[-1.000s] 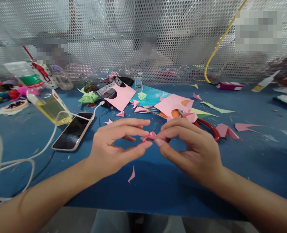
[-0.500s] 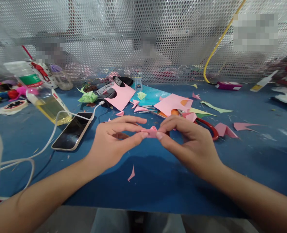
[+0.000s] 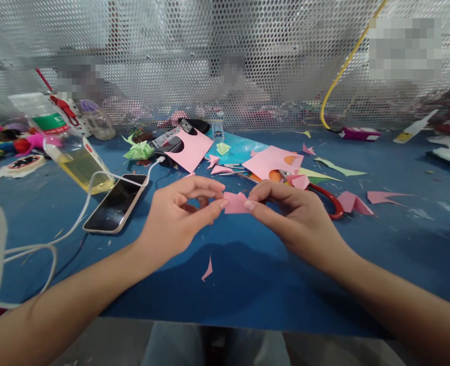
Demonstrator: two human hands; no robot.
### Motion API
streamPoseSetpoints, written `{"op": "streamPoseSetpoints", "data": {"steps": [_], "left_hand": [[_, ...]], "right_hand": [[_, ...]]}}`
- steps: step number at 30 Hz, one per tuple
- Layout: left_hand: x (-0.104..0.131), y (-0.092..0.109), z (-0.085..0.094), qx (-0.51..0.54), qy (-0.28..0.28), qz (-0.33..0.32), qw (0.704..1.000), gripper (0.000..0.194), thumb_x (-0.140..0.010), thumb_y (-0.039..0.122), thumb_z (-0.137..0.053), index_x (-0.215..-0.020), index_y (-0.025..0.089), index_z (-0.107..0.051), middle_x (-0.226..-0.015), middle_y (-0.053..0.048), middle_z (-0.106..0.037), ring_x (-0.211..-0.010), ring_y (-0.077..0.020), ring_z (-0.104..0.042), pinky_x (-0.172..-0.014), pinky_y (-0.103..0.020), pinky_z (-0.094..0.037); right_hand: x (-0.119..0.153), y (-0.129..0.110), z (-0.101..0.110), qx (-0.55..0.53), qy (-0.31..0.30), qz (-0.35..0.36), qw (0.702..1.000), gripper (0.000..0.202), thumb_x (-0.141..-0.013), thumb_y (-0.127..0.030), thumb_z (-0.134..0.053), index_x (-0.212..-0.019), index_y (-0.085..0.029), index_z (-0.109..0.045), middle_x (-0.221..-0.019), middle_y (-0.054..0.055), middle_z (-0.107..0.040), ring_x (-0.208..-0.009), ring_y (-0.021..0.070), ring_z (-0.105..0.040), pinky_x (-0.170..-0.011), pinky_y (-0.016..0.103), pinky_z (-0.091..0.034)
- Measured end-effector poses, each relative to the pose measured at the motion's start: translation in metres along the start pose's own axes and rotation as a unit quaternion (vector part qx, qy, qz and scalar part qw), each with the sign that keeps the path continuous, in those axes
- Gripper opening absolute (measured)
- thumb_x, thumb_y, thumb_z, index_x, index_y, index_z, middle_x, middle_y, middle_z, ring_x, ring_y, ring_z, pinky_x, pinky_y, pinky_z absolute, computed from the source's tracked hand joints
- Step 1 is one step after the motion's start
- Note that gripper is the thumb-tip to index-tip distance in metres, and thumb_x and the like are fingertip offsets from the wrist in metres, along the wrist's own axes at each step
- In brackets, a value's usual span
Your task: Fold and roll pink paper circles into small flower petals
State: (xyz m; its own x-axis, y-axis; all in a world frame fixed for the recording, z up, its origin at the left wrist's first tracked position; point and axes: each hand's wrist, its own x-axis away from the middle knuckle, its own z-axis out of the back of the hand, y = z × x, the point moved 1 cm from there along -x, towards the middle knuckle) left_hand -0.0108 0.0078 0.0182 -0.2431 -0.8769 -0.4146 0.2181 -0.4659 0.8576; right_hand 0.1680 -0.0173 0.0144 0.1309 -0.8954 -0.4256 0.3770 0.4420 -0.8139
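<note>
A small folded pink paper piece (image 3: 235,203) is stretched between my two hands, above the blue table. My left hand (image 3: 189,211) pinches its left edge between thumb and fingers. The right edge is pinched by my right hand (image 3: 289,213). Behind the hands lie cut pink sheets (image 3: 192,149), and red-handled scissors (image 3: 333,202) sit partly under paper beside my right hand. A thin pink scrap (image 3: 207,268) lies on the table nearer to me.
On the left are a phone (image 3: 116,204) with a white cable (image 3: 79,223) and a tilted bottle of yellow liquid (image 3: 81,170). Pink and green scraps (image 3: 341,168) lie at the right. A perforated metal screen (image 3: 164,56) stands behind the blue table (image 3: 248,300).
The pink piece is turned so that more of its flat face shows between my hands. The fingers of my left hand have curled in closer to my thumb.
</note>
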Motion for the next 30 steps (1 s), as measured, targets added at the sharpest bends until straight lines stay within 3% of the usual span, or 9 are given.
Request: {"op": "streamPoseSetpoints", "data": {"steps": [9, 18, 30], "left_hand": [[-0.0009, 0.0038, -0.0009, 0.051, -0.049, 0.035, 0.997, 0.01, -0.071, 0.025, -0.066, -0.079, 0.02, -0.071, -0.076, 0.0, -0.07, -0.062, -0.0113, -0.063, -0.044, -0.017, -0.057], [0.0026, 0.0018, -0.0005, -0.035, -0.028, -0.016, 0.999, 0.009, -0.069, 0.026, -0.068, -0.077, 0.022, -0.071, -0.075, 0.0, -0.067, -0.062, -0.011, -0.06, -0.043, -0.015, -0.051], [0.004, 0.0047, -0.0013, -0.01, -0.027, -0.038, 0.999, 0.008, -0.073, 0.02, -0.063, -0.076, 0.019, -0.071, -0.075, -0.002, -0.068, -0.064, -0.0124, -0.061, -0.043, -0.017, -0.05]], "right_hand": [[0.0001, -0.001, 0.0002, 0.053, 0.026, 0.054, 0.997, 0.01, -0.075, -0.016, -0.058, -0.067, -0.019, -0.054, -0.067, -0.002, -0.057, -0.063, 0.0105, -0.052, -0.059, 0.023, -0.043], [0.0014, -0.0053, -0.0033, 0.058, 0.018, 0.114, 0.992, 0.013, -0.074, -0.012, -0.059, -0.066, -0.019, -0.053, -0.066, -0.002, -0.057, -0.061, 0.0098, -0.051, -0.058, 0.024, -0.043], [0.0011, -0.0066, -0.0022, 0.08, 0.016, 0.112, 0.99, 0.012, -0.074, -0.014, -0.059, -0.065, -0.02, -0.053, -0.065, -0.001, -0.057, -0.06, 0.0111, -0.051, -0.059, 0.027, -0.043]]}}
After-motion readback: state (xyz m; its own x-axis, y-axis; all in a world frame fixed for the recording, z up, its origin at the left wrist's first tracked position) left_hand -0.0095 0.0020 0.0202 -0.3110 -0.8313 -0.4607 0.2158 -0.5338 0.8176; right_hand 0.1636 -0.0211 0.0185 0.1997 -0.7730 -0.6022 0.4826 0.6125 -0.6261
